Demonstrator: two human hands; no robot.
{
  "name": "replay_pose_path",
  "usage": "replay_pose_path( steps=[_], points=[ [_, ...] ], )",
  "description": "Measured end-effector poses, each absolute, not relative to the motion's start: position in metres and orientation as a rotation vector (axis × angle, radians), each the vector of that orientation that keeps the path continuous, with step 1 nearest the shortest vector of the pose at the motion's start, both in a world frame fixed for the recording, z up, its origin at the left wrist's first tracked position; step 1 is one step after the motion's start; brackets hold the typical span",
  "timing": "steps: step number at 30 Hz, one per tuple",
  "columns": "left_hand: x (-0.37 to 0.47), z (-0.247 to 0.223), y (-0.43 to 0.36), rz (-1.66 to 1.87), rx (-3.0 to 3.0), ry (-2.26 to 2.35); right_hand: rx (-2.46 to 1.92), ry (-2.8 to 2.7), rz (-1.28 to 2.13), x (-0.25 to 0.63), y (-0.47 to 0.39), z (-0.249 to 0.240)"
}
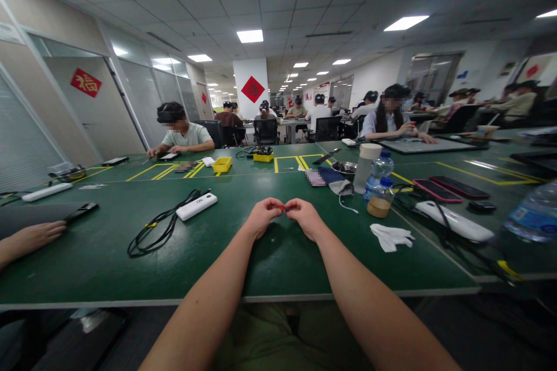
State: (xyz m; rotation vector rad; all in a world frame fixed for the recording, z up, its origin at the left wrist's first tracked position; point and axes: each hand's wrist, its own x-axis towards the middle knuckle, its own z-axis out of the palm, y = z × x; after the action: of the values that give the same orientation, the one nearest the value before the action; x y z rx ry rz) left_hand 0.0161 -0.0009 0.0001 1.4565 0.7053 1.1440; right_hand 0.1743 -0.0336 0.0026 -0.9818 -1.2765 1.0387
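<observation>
My left hand (262,216) and my right hand (303,217) meet fingertip to fingertip just above the green table (226,266). A small red-orange piece (282,207) shows between them, pinched by the fingers of my left hand. The fingers of my right hand are closed at its other side, on something dark and too small to make out. Both forearms reach in from the bottom of the view.
Left of my hands lies a white device (196,207) with a coiled black cable (150,237). To the right are bottles (378,200), a crumpled white cloth (391,237) and phones (459,187). Another person's hand (37,239) rests at far left.
</observation>
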Motion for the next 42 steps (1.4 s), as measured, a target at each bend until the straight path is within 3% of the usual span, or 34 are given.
replay_pose_path(
  steps=[42],
  points=[
    [0.0140,0.0038,-0.0032,1.027,1.138,0.693,-0.903,-1.134,1.244,0.1738,-0.0346,0.0037]
  ],
)
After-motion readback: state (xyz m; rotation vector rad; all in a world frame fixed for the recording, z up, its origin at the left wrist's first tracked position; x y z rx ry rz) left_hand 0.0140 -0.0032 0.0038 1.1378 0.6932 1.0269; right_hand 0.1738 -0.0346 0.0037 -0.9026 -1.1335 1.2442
